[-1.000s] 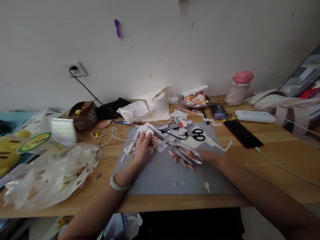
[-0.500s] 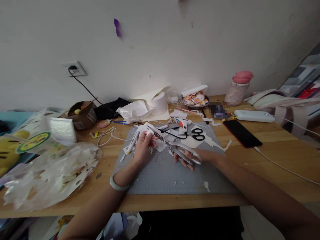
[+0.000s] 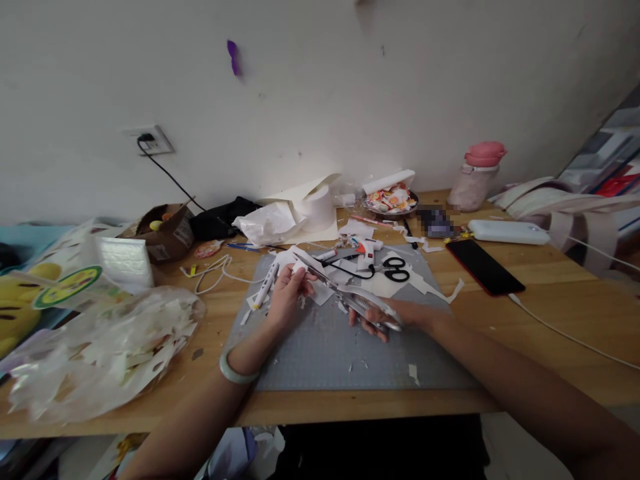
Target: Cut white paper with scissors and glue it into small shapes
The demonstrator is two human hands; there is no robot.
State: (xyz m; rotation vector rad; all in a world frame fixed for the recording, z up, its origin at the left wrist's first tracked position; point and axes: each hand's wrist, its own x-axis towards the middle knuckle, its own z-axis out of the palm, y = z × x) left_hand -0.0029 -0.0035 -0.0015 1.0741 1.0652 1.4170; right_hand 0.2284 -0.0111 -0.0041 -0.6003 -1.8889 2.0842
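My right hand (image 3: 387,319) grips the handles of large silver scissors (image 3: 345,290), whose blades reach up and left toward my left hand. My left hand (image 3: 287,293) pinches a small white paper piece (image 3: 299,266) right at the blade tips. A pale green bangle (image 3: 235,370) sits on my left wrist. Both hands hover over a grey cutting mat (image 3: 345,350) littered with white paper scraps.
Black-handled scissors (image 3: 397,268), a white glue gun (image 3: 367,250) and a white pen (image 3: 265,285) lie on the mat's far side. A dark phone (image 3: 484,267), white power bank (image 3: 507,231), pink bottle (image 3: 475,175), snack bowl (image 3: 393,200), tape roll (image 3: 317,207), cardboard box (image 3: 167,230) and a plastic bag of scraps (image 3: 100,347) crowd the wooden desk.
The scissor handles have closed a little in my right hand. Both hands stay in nearly the same place.
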